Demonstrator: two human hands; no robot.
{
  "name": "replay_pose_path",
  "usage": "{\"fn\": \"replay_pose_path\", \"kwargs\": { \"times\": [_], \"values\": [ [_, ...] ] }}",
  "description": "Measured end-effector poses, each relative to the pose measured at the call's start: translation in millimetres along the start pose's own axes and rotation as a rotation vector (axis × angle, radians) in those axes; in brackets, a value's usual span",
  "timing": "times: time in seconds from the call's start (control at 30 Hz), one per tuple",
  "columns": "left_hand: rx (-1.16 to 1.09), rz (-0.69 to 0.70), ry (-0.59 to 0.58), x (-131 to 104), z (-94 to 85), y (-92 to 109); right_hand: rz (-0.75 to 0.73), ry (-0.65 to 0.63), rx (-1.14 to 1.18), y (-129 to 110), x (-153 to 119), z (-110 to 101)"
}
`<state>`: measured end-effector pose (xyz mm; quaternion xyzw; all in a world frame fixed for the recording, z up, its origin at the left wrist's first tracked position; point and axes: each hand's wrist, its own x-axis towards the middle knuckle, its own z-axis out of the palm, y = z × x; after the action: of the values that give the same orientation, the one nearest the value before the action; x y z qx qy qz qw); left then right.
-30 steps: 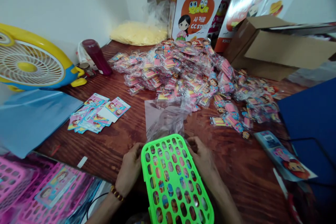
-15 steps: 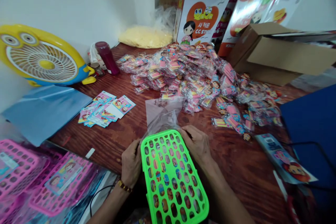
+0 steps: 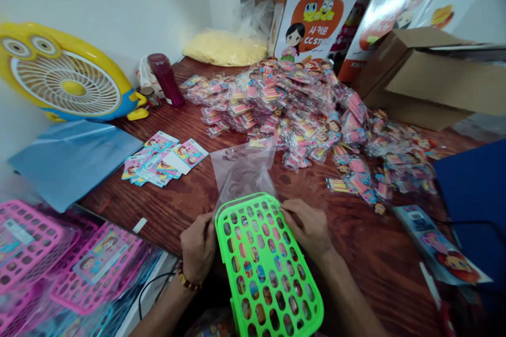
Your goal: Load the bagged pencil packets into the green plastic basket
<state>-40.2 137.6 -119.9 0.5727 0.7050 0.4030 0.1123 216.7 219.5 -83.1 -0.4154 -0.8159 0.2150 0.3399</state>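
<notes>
Basket (image 3: 264, 259), bright green with oval holes, between left hand (image 3: 197, 247) and right hand (image 3: 308, 229), at the near side of the table (image 3: 174, 216); colourful contents (image 3: 261, 274) showing through. Closed grip on either side, near the far corners, apparently pinching the clear bag (image 3: 247, 179); exact contact too hidden to tell. Looks stiff and fairly light, probably steadiest when taken by the rim along both long sides. Thin, limp film beyond, likely slippery and easily torn. Underneath, dark brown wood grain. Farther back, a heap of wrapped packets (image 3: 284, 108). Leftward, cards (image 3: 160, 160), blue sheet (image 3: 75, 158), yellow fan (image 3: 73, 87), bottle (image 3: 166, 79), pink baskets (image 3: 71, 300). Behind, printed cartons (image 3: 316, 16) and pale wall (image 3: 118, 0).
</notes>
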Motion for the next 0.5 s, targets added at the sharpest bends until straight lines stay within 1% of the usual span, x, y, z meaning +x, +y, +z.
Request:
{"fn": "replay_pose_path", "kwargs": {
  "times": [0.07, 0.13, 0.27, 0.3, 0.37, 0.43, 0.5],
  "values": [
    [0.025, 0.063, 0.011, -1.1, -4.1, 2.7, -0.039, 0.021, -0.01, 3.0, -12.1, -2.1],
    [0.033, 0.101, 0.0, -5.2, -8.7, 6.6, -0.039, 0.026, -0.008, 4.5, -22.8, -4.3],
    [-0.005, 0.118, -0.109, -23.2, -12.7, 9.3, 0.06, 0.026, 0.06, -0.6, -34.5, -8.6],
    [-0.028, 0.098, -0.131, -27.8, -11.6, 8.4, 0.108, 0.023, 0.092, -3.6, -35.4, -9.1],
    [-0.084, 0.007, -0.146, -33.6, -7.2, 6.1, 0.237, 0.006, 0.173, -10.5, -36.2, -8.6],
    [-0.141, -0.122, -0.148, -33.6, -2.2, 5.6, 0.377, -0.011, 0.271, -17.4, -37.3, -6.0],
    [-0.204, -0.228, -0.207, -29.1, 0.8, 8.5, 0.504, -0.017, 0.371, -23.3, -39.8, -2.1]
  ]
}}
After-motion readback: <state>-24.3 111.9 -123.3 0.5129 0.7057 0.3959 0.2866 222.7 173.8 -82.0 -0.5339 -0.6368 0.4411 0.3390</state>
